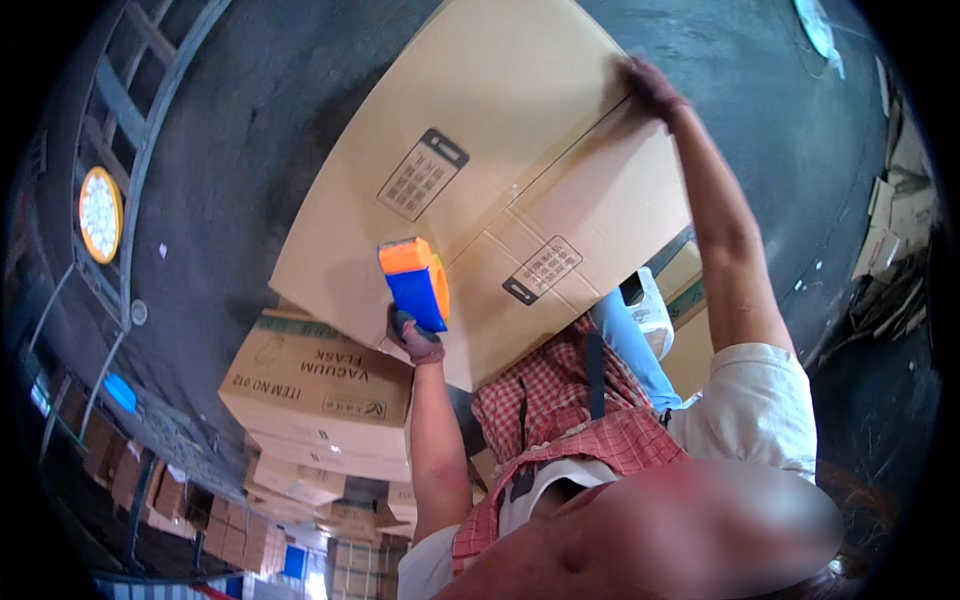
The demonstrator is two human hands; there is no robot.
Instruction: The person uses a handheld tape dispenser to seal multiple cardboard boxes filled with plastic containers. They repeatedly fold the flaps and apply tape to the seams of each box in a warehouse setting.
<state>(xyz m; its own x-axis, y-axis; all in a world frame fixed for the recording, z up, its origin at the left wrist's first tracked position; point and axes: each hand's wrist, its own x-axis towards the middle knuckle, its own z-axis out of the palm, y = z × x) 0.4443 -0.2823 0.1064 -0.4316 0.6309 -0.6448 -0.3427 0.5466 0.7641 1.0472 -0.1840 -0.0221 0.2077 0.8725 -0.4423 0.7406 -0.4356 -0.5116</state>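
Observation:
A large flattened-looking brown cardboard box (480,110) lies in front of me, with printed label panels and a seam running between its two panels. My right hand (655,90), in a dark reddish glove, grips the box's far right edge; its fingers are partly hidden and slightly blurred. Over the near left part of the box, my gloved left hand (415,338) is closed around a tape dispenser (418,285) with a blue body and orange parts. Whether the dispenser touches the cardboard I cannot tell.
Stacked printed cartons (315,385) stand at my near left. A white stool (652,315) is partly visible beside my leg. Flattened cardboard scraps (900,240) pile up at the far right. A metal rack (125,110) and a yellow basin of white pieces (100,215) are on the left.

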